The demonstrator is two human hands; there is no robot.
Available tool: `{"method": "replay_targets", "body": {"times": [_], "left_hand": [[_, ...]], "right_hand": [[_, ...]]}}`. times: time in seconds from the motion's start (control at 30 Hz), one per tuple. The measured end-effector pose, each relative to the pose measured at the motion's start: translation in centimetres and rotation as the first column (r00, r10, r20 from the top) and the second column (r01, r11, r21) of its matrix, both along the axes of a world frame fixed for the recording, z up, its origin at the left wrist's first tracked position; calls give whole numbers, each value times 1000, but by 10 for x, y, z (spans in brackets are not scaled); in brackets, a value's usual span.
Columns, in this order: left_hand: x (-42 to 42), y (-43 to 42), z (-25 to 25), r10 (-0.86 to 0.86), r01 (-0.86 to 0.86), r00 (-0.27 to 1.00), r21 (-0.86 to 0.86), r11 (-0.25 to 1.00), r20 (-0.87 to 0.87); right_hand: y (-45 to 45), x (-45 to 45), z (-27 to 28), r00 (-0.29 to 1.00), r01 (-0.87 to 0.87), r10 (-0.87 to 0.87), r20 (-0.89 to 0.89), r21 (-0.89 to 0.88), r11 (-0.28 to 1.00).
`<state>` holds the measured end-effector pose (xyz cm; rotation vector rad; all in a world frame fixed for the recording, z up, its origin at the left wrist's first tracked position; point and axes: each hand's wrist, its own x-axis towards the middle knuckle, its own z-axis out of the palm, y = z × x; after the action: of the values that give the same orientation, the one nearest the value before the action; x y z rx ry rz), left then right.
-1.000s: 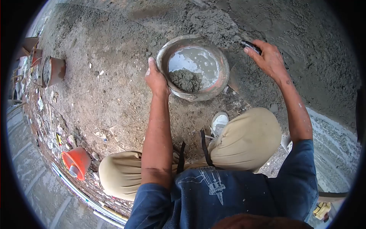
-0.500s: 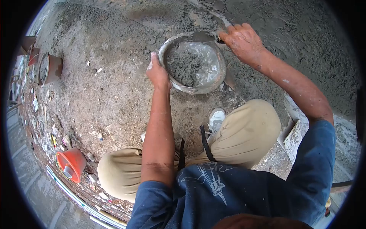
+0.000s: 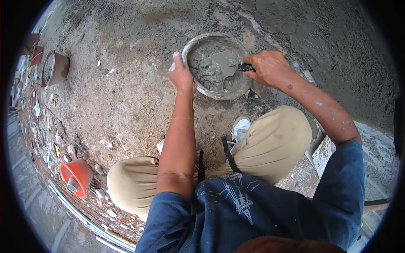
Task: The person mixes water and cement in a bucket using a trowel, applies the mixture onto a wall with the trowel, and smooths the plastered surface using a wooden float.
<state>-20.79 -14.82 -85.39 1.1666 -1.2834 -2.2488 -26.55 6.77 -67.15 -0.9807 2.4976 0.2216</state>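
A round, mortar-smeared basin (image 3: 231, 95) sits on the ground before my knees. Grey wet mortar (image 3: 205, 76) lies inside it, mostly toward the left. My left hand (image 3: 182, 75) grips the basin's left rim, with the thumb along the outside. In my right hand (image 3: 268, 69) is the black handle of a trowel (image 3: 225, 64). Its flat, mortar-coated blade is down in the basin, touching the mortar. The fingers of my right hand are wrapped round the handle at the basin's right rim.
Wet mortar (image 3: 337, 55) spreads over the ground at the upper right. At the left stands a bucket of grey material (image 3: 59, 69), and a red bucket (image 3: 82, 175) lies tilted lower down. Rubble and pipes (image 3: 90, 223) run along the left edge. A pale block (image 3: 324, 156) is by my right knee.
The trowel has moved from beyond the basin's upper right rim down into the mortar. The basin has shifted slightly right, with my left hand still on its rim.
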Motion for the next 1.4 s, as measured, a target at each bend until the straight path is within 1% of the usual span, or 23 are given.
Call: {"method": "replay_targets", "body": {"times": [0.03, 0.07, 0.17, 0.2, 0.27, 0.3, 0.33, 0.47, 0.57, 0.63, 0.7, 0.73, 0.8, 0.9, 1.0, 1.03, 1.07, 1.1, 1.17, 1.2, 1.23, 1.33, 1.4], "left_hand": [[-1, 2, 0, -1, 1, 1000, -27, 1000, 20], [-1, 2, 3, -1, 1, 1000, -1, 1000, 3], [9, -3, 5, 43, -33, 995, 103, 994, -95], [11, -2, 2, 43, -36, 995, 70, 997, -92], [12, -1, 0, 49, -49, 999, 29, 998, -19], [10, 1, 2, 48, -48, 999, 9, 999, 5], [10, 2, 5, 47, -47, 999, -12, 999, -22], [6, 6, 10, 71, -72, 997, -6, 997, -38], [13, 2, 2, 61, -62, 998, -45, 997, -7], [13, 2, 2, 33, -33, 999, -56, 998, -1], [14, 0, 1, 27, -27, 999, 15, 1000, -40], [14, 1, 2, 24, -21, 998, 48, 999, -63], [12, 2, 2, 23, -21, 997, 30, 999, -76], [12, 3, 4, 26, -27, 999, -31, 999, -36], [12, 6, 10, 57, -55, 998, -65, 996, 24], [11, 7, 13, 64, -62, 997, -63, 996, 38], [11, 9, 9, 65, -56, 995, -115, 992, 80], [16, 10, 5, 54, -44, 995, -110, 993, 85], [10, 7, 5, 34, -33, 999, -97, 995, 10], [9, 4, 7, 23, -25, 999, -44, 999, -40], [13, 3, 7, 14, -14, 998, 5, 1000, -68], [13, 0, 3, 43, -43, 999, -7, 999, -33], [17, 1, 6, 45, -45, 999, 5, 999, -3]], "right_hand": [[-8, 2, -16, 998, -54, 53, -27, -36, 998], [-22, 8, -29, 994, -108, 109, 30, -27, 994], [-14, 8, -25, 970, -229, 230, 77, -22, 973], [-12, 5, -7, 973, -217, 216, 83, 0, 976], [-8, 0, 13, 994, -113, 113, -3, 4, 994], [-4, -3, 18, 997, -55, 55, -58, 5, 998], [1, -12, 10, 991, -35, 31, -132, -31, 999], [-23, -2, -40, 997, -77, 76, 28, 33, 996], [-17, 0, -23, 981, -194, 194, 19, 34, 980], [-11, -6, 9, 978, -198, 197, -75, -10, 980], [-5, -14, 29, 950, -241, 222, -221, -64, 968], [-2, -20, 26, 934, -251, 239, -267, -11, 968], [3, -37, 12, 892, -258, 273, -361, 89, 962], [8, -33, -33, 972, -165, 176, -154, 81, 983], [11, -21, -66, 999, -48, 46, 18, 155, 987], [15, -18, -72, 991, 20, -36, 132, 126, 992], [18, -14, -69, 964, 89, -114, 241, 109, 990], [22, -9, -62, 921, 170, -194, 337, 100, 980], [23, 0, -67, 842, 288, -276, 463, 45, 956], [15, 0, -57, 727, 402, -414, 547, 149, 903], [9, 1, -50, 571, 489, -533, 625, 263, 832], [4, -8, -22, 569, 485, -520, 637, 251, 838], [5, -16, -12, 804, 282, -292, 517, 100, 954]]}}
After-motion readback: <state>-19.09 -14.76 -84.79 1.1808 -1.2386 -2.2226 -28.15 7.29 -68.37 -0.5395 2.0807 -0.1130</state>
